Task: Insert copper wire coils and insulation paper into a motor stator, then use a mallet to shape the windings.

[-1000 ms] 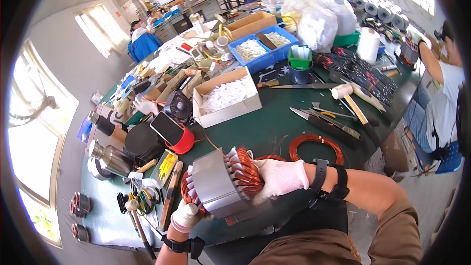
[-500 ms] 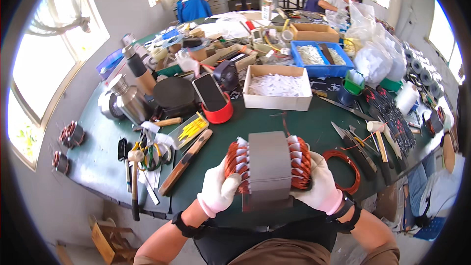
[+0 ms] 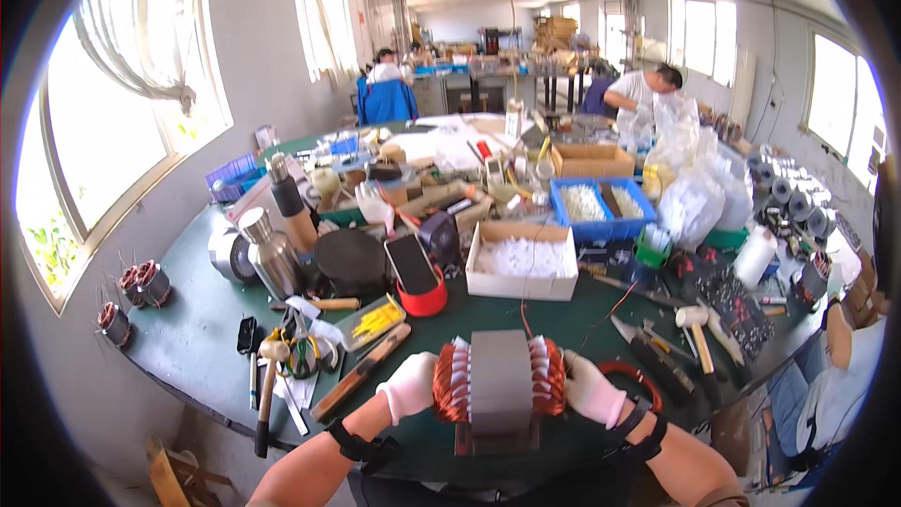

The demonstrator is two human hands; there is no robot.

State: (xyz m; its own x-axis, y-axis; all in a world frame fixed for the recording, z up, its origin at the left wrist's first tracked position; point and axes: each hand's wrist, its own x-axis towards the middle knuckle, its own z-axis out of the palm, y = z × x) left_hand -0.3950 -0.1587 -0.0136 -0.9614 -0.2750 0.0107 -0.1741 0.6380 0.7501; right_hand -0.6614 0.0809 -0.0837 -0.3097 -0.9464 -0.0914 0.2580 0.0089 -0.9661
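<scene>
A motor stator [image 3: 499,383] sits at the near edge of the table in front of me, a grey laminated core with copper windings and white insulation strips bulging from both ends. A flat dark metal base [image 3: 523,439] shows beneath it. My left hand [image 3: 410,388], in a white glove, grips the left winding, its fingertips partly hidden behind the copper. On the other end my gloved right hand [image 3: 593,392] holds the right winding, with its fingers closed at the outer side. From that end a thin copper lead rises. A coil of copper wire [image 3: 648,383] lies beside my right hand.
Left of the stator lie a wooden bar [image 3: 361,374], a mallet [image 3: 270,366] and a tray of yellow pieces [image 3: 374,321]. Beyond stands a white box [image 3: 519,286] of white strips. Knives [image 3: 648,349] and another mallet [image 3: 695,330] lie right. A person [image 3: 845,394] sits at right.
My view has tilted up, so the table appears lower and more of the room shows. My right hand has shifted from under the right winding to its outer side. The left still grips its end.
</scene>
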